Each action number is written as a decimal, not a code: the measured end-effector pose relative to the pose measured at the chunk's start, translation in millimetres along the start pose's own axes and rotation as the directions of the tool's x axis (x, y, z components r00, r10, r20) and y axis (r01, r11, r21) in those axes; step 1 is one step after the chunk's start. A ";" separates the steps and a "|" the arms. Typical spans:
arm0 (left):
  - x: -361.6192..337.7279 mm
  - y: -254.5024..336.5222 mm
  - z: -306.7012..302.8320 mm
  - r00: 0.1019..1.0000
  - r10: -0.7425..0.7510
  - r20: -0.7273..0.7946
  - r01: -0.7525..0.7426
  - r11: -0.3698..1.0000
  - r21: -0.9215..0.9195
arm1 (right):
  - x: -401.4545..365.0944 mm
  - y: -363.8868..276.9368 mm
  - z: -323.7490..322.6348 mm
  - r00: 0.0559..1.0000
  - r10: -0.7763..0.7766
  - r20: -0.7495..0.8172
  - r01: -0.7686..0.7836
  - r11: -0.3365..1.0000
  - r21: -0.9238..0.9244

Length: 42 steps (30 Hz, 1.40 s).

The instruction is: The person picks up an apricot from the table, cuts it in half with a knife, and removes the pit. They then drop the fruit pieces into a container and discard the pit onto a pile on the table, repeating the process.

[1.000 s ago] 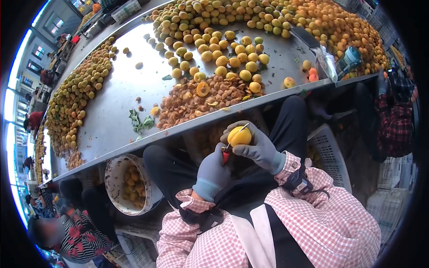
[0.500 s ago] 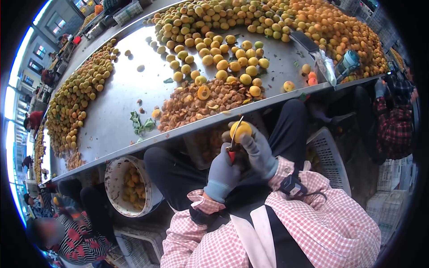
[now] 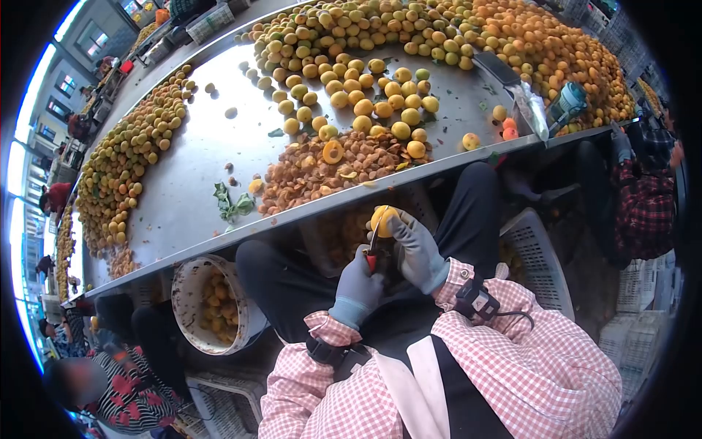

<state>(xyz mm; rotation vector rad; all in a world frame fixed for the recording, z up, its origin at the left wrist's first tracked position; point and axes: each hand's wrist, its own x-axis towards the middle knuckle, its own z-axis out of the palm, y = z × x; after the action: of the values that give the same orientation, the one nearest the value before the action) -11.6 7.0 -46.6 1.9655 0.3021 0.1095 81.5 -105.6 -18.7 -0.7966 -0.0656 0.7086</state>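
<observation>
Head view, lower centre of frame, right hand (image 3: 418, 252) is curling its grip around an apricot (image 3: 382, 219) just below the counter (image 3: 194, 157) edge, left hand (image 3: 358, 282) is pinching a red-handled knife (image 3: 372, 254) against the fruit.

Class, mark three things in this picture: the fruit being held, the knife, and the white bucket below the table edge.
fruit (image 3: 382, 218): head view, on its yellow skin above the gloved fingers.
knife (image 3: 371, 258): head view, on the red handle.
white bucket (image 3: 184, 289): head view, on the bare inner wall at its left side.
</observation>
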 end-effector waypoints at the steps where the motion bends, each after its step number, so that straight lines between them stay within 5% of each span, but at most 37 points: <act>1: -1.3 -8.1 2.7 1.000 -0.016 0.006 0.016 1.000 0.020 | 1.0 4.5 -4.1 1.000 0.000 0.000 0.000 1.000 0.001; 4: -3.1 -15.9 4.8 0.999 -0.038 0.020 0.039 0.998 -0.040 | 0.5 11.4 -13.0 0.997 0.070 0.009 -0.071 0.991 0.112; 12: -2.0 -4.3 -2.9 0.999 -0.051 -0.005 0.051 0.998 0.037 | -1.2 -16.2 1.3 0.999 -0.032 0.000 0.029 0.906 -0.423; 13: -0.9 -5.2 -1.0 0.999 -0.032 -0.028 0.034 0.996 0.080 | 0.7 -15.5 2.1 0.999 -0.033 -0.002 0.029 0.905 -0.424; 15: -1.1 -5.2 1.7 0.998 -0.040 -0.039 0.042 0.997 0.068 | 5.5 -11.3 3.8 0.984 0.096 -0.147 -0.116 0.984 -0.134; 20: -4.7 1.4 -7.2 0.999 -0.026 -0.043 0.030 0.995 0.099 | 11.1 -3.3 -4.4 0.987 0.005 -0.163 -0.049 0.962 -0.268; 22: -8.6 13.7 -14.5 0.989 -0.148 0.005 0.147 0.978 -0.145 | 15.0 -6.0 -11.3 0.982 -0.043 -0.185 -0.019 0.948 -0.318; 23: -9.6 19.8 -18.2 0.989 -0.147 0.010 0.147 0.979 -0.142 | 18.2 -10.8 -17.7 0.981 0.060 -0.185 -0.083 0.990 -0.117; 24: -9.3 26.2 -22.3 0.976 -0.217 0.011 0.208 0.918 -0.338 | 19.7 -15.9 -22.7 0.974 0.157 -0.163 -0.144 0.986 0.087; 25: -9.2 31.6 -26.6 0.958 -0.285 0.025 0.256 0.815 -0.520 | 18.6 -20.3 -25.3 0.974 0.152 -0.166 -0.139 0.986 0.088; 27: -1.3 39.3 -33.8 0.953 -0.297 0.053 0.280 0.804 -0.524 | 15.1 -28.7 -24.5 0.936 0.349 -0.056 -0.349 0.937 0.005; 29: 9.5 44.2 -36.8 0.975 -0.217 0.040 0.204 0.816 -0.540 | 8.8 -28.2 -18.7 0.929 0.369 -0.034 -0.370 0.929 -0.025; 36: 26.1 50.1 -27.9 0.997 0.027 0.067 -0.007 0.959 -0.284 | -3.2 -41.1 11.9 0.893 0.366 -0.261 -0.399 0.913 -0.084; 38: 29.0 53.0 -27.9 0.989 0.134 0.063 -0.121 0.977 -0.177 | -4.1 -27.2 -1.3 0.998 0.041 0.040 -0.017 0.878 -0.478; 39: 30.6 54.2 -28.3 0.968 0.241 0.069 -0.237 0.969 -0.067 | -3.1 -20.2 -8.8 0.998 0.044 0.040 -0.020 0.878 -0.478; 42: 32.5 67.9 -43.3 0.969 0.202 0.140 -0.214 0.974 0.073 | -5.0 -18.5 -10.8 0.990 0.107 0.096 -0.068 0.938 -0.341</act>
<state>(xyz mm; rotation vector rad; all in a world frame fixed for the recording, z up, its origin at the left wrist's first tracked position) 21.3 28.4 30.8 2.0769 0.0131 0.1025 91.3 -124.5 -12.8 -1.0919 -0.2617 0.8398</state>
